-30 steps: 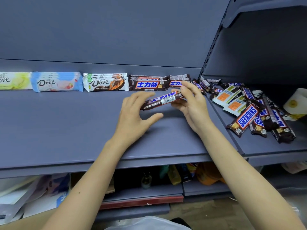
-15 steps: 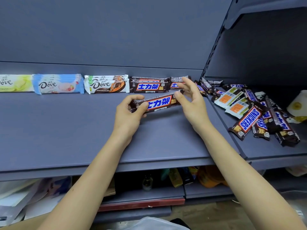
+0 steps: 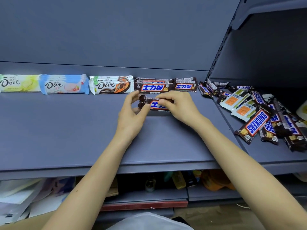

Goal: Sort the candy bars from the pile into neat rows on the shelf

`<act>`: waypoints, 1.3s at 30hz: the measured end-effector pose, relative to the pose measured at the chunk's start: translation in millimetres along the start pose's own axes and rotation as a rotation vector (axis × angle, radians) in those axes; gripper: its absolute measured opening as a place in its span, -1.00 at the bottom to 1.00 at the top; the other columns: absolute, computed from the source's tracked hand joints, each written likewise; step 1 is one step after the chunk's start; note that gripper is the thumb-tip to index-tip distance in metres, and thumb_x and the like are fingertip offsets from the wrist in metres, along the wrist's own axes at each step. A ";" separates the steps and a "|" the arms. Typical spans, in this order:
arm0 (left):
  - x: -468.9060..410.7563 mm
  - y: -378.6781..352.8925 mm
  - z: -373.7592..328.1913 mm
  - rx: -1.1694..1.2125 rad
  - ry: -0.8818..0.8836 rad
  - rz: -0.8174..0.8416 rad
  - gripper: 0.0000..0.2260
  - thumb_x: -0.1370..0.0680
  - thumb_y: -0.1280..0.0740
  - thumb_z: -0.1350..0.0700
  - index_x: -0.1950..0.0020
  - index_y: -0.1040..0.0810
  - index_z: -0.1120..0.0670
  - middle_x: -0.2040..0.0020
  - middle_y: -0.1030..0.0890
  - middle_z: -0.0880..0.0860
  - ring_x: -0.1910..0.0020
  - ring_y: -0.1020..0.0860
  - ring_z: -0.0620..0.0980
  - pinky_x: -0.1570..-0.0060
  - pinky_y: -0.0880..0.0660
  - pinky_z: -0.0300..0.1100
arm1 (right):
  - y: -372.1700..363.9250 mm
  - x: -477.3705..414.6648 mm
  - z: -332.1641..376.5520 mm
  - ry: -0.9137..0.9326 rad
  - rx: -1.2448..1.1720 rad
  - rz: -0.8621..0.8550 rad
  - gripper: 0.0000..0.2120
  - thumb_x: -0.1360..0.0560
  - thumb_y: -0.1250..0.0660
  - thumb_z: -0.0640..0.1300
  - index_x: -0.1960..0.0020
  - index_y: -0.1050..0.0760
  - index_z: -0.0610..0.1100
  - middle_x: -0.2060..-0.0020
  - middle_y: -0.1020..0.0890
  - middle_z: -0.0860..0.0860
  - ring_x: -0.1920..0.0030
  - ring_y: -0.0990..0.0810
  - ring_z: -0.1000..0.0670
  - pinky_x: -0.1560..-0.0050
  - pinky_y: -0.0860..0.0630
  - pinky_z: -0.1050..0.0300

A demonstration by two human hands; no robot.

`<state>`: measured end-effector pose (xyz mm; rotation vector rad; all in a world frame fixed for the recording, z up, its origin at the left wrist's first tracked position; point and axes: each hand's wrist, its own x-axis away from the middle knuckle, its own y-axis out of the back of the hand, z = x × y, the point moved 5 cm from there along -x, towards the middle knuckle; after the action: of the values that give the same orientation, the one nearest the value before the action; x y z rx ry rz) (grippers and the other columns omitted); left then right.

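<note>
A: Where was the brown bar [image 3: 155, 105]?
B: Just in front of the back row [image 3: 152, 87] on the shelf [image 3: 66, 130]. The left hand [image 3: 131, 117] pinched its left end, and the right hand [image 3: 181, 107] had fingers curled on its right part. The pile [image 3: 255, 125] lay to the right.

A brown Snickers bar [image 3: 155, 105] was held level, perhaps touching the grey shelf [image 3: 66, 130], just before the neat back row [image 3: 109, 86]; the pile [image 3: 255, 113] lay jumbled rightward.
</note>
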<state>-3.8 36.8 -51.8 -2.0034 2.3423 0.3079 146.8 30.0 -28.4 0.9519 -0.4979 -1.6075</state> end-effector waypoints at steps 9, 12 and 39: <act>21.0 11.8 20.9 -0.756 -0.207 0.055 -0.57 -0.44 -0.12 -0.08 -0.28 -0.42 0.00 -0.30 -0.41 -0.06 -0.32 -0.29 -0.01 -0.08 -0.03 -0.24 | -11.7 -60.2 -21.2 -0.013 0.257 0.038 -0.78 -0.53 -0.27 -0.14 -0.07 -0.60 -0.22 0.03 -0.62 -0.23 -0.05 -0.53 -0.21 -0.04 -0.37 0.05; 18.0 10.2 20.6 -0.785 -0.201 0.068 -0.66 -0.53 -0.19 -0.03 -0.29 -0.40 0.00 -0.31 -0.40 -0.06 -0.33 -0.27 -0.02 -0.04 -0.02 -0.25 | -20.7 -72.5 -22.3 0.008 0.366 0.052 -0.77 -0.55 -0.24 -0.09 -0.12 -0.59 -0.11 0.02 -0.63 -0.17 -0.11 -0.45 -0.18 0.01 -0.35 0.08; 19.7 13.0 19.4 -0.747 -0.177 0.098 -0.72 -0.54 -0.24 0.05 -0.26 -0.43 -0.04 -0.25 -0.49 -0.08 -0.28 -0.35 -0.02 -0.07 -0.06 -0.23 | -16.1 -49.7 -33.5 0.064 0.213 -0.257 -0.80 -0.48 -0.31 -0.14 -0.07 -0.58 -0.15 0.00 -0.55 -0.12 -0.04 -0.42 -0.16 -0.08 -0.37 0.06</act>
<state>-21.6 22.9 -72.4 -1.9646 2.4208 1.4831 165.1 87.1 -44.4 1.2648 -0.5264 -1.7712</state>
